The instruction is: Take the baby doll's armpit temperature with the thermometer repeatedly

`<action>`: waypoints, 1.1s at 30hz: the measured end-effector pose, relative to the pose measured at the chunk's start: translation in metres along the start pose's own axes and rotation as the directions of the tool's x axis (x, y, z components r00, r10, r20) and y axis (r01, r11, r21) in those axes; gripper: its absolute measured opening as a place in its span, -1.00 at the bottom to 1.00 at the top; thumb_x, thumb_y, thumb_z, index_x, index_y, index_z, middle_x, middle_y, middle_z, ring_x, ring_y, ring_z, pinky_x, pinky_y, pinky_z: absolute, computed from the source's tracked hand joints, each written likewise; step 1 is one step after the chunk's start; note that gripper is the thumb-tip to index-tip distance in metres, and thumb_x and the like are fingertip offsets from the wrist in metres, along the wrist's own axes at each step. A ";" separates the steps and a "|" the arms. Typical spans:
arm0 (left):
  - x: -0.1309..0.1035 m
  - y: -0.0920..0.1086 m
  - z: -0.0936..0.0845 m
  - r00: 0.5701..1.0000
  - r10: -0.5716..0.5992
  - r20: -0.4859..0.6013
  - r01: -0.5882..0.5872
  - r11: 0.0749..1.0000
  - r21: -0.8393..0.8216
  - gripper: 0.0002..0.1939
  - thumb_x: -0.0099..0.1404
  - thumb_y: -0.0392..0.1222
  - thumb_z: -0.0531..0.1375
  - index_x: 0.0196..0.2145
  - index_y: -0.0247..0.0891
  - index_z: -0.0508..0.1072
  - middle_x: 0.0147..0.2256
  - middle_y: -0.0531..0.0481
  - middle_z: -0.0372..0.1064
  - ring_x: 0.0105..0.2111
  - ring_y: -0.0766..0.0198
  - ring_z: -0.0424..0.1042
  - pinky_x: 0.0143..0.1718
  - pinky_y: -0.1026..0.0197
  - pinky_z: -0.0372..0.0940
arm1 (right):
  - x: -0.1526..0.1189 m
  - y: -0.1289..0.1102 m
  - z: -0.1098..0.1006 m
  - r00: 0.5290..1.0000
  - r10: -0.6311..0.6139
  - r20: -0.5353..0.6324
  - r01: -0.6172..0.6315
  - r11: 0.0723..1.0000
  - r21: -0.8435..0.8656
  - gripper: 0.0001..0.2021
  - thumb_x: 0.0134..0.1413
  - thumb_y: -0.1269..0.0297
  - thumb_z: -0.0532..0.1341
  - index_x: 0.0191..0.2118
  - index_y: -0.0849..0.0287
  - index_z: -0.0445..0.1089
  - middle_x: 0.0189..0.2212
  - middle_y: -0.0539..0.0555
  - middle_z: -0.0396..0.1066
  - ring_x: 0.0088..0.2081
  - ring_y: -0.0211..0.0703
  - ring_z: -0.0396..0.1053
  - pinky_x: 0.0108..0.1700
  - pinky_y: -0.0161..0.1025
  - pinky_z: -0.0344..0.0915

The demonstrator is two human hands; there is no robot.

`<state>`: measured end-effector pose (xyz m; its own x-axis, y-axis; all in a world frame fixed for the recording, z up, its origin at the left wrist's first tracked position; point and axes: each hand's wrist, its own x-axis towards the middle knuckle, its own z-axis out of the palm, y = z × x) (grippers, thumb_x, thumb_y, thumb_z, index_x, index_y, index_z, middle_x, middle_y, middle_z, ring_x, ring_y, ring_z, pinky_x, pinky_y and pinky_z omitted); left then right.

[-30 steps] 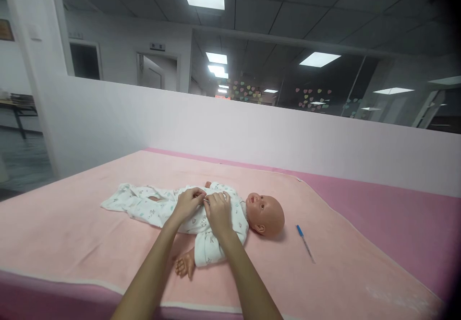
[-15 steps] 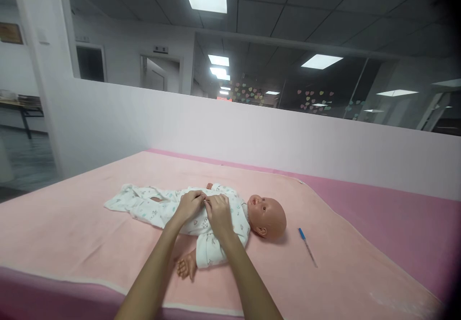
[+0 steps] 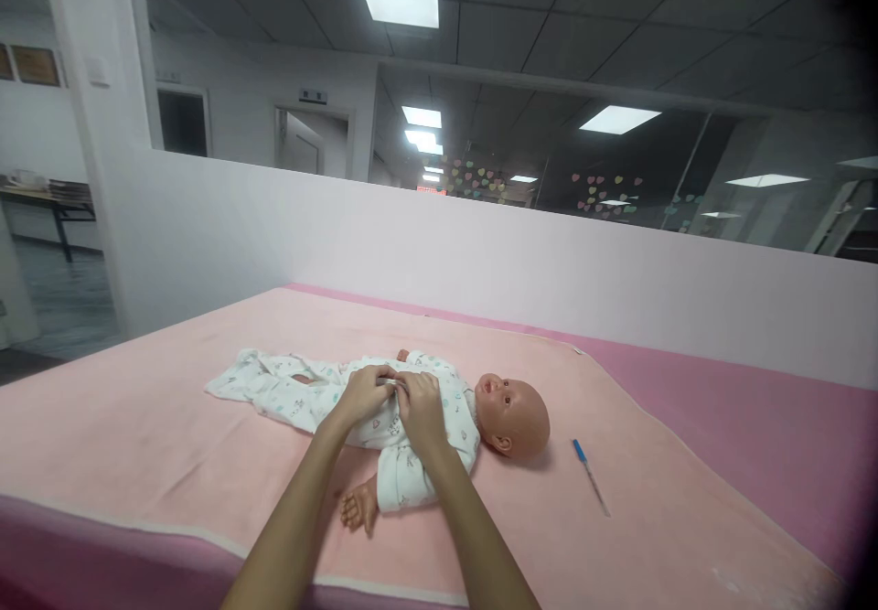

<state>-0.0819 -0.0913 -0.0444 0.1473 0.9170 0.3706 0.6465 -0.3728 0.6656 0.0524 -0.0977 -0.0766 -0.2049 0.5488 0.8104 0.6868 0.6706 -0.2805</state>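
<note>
A baby doll (image 3: 513, 418) lies on its back, head to the right, dressed in a white printed baby suit (image 3: 294, 400). My left hand (image 3: 367, 394) rests on the suit at the doll's belly, its fingers bent and pinched into the cloth. Close beside it, my right hand (image 3: 420, 404) pinches the front of the suit too, and the fingertips of both hands nearly meet. What lies right between the fingertips is mostly hidden. The doll's near hand (image 3: 359, 507) sticks out of its sleeve below my wrists.
A thin stick with a blue end (image 3: 591, 476), resembling a thermometer, lies right of the doll's head. Under everything is a peach blanket (image 3: 171, 464) over a pink padded surface (image 3: 727, 409). A low white wall (image 3: 549, 267) with glass above runs along the back.
The view has shifted slightly, so everything sits a little further right. Both hands stay at the suit's front, with small finger movements and a slightly changed pinch.
</note>
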 end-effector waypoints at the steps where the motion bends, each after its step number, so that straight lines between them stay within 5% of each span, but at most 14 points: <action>1: 0.000 0.001 0.000 1.000 -0.001 0.000 0.001 1.000 0.010 -0.65 -0.02 -0.28 0.03 -0.30 -0.21 0.50 -0.29 -0.02 0.49 -0.22 0.15 0.38 -0.16 0.21 0.20 | 0.000 0.000 0.000 1.000 0.004 0.002 -0.004 1.000 -0.004 -0.82 0.14 0.45 0.01 -0.24 0.13 0.32 -0.36 0.01 0.39 -0.27 -0.19 0.27 -0.09 -0.21 0.13; 15: -0.003 -0.001 -0.005 0.999 0.029 0.018 -0.028 0.999 -0.016 -0.64 0.03 -0.29 0.02 -0.24 -0.23 0.51 -0.23 -0.01 0.48 -0.18 0.15 0.39 -0.14 0.25 0.22 | -0.001 -0.001 -0.001 0.999 0.031 0.018 -0.031 1.000 0.006 -0.79 0.08 0.50 0.02 -0.20 0.14 0.30 -0.34 0.03 0.39 -0.25 -0.15 0.28 -0.09 -0.19 0.11; 33: -0.005 0.007 -0.004 0.999 -0.007 -0.038 0.015 0.975 0.224 -0.66 0.07 -0.25 0.00 -0.30 -0.18 0.53 -0.34 -0.04 0.48 -0.26 0.14 0.37 -0.18 0.21 0.18 | 0.001 -0.001 -0.006 0.999 0.032 0.024 -0.031 0.998 -0.060 -0.82 0.11 0.45 0.05 -0.21 0.08 0.31 -0.36 0.00 0.40 -0.25 -0.17 0.25 -0.04 -0.16 0.02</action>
<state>-0.0812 -0.0993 -0.0386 0.1142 0.9134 0.3908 0.7998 -0.3178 0.5092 0.0560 -0.1007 -0.0718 -0.1993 0.5822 0.7882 0.7336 0.6219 -0.2738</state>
